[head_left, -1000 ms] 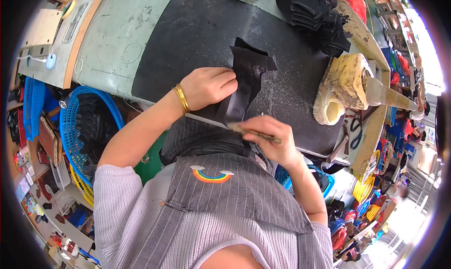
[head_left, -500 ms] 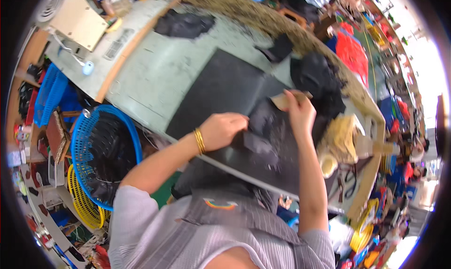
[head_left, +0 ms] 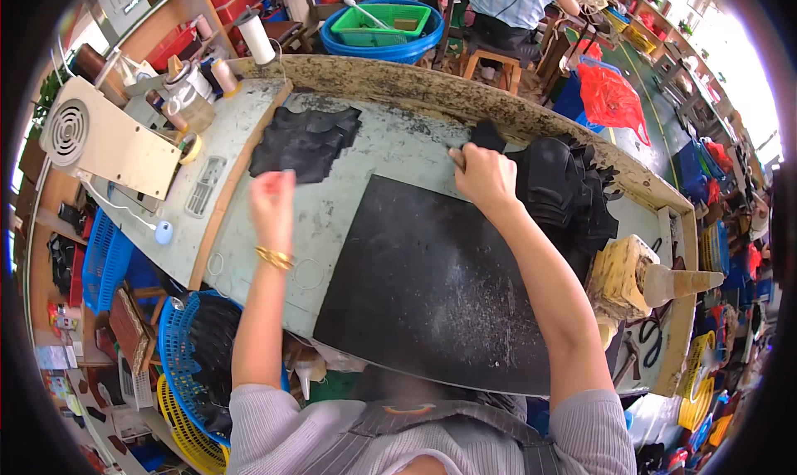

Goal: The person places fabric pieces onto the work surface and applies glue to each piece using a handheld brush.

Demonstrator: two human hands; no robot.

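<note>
My left hand (head_left: 272, 199) is raised at the near edge of several overlapping black pieces (head_left: 307, 139), thin and wavy-edged, at the table's far left. Its fingers are drawn together; anything between them is hidden. Beyond a black mat (head_left: 432, 276), my right hand (head_left: 488, 175) is closed around a small tan tool (head_left: 456, 155), mostly covered by the fingers. One dark piece (head_left: 487, 135) lies just past that hand. A stack of curved black pieces (head_left: 560, 185) stands to its right. White specks dot the mat.
A yellow glue-crusted block (head_left: 618, 276) with a cone-shaped nozzle (head_left: 677, 284) stands at right, near scissors (head_left: 653, 342). A wooden strip (head_left: 241, 180) crosses the table at left, by a beige fan-vented box (head_left: 116, 139). A blue basket (head_left: 178, 342) sits below. Another person (head_left: 515, 10) works beyond.
My left hand has gone left and away, off the mat. My right hand has moved left and away with the tan tool. The dark piece on the mat is gone; the far-left pile looks fuller.
</note>
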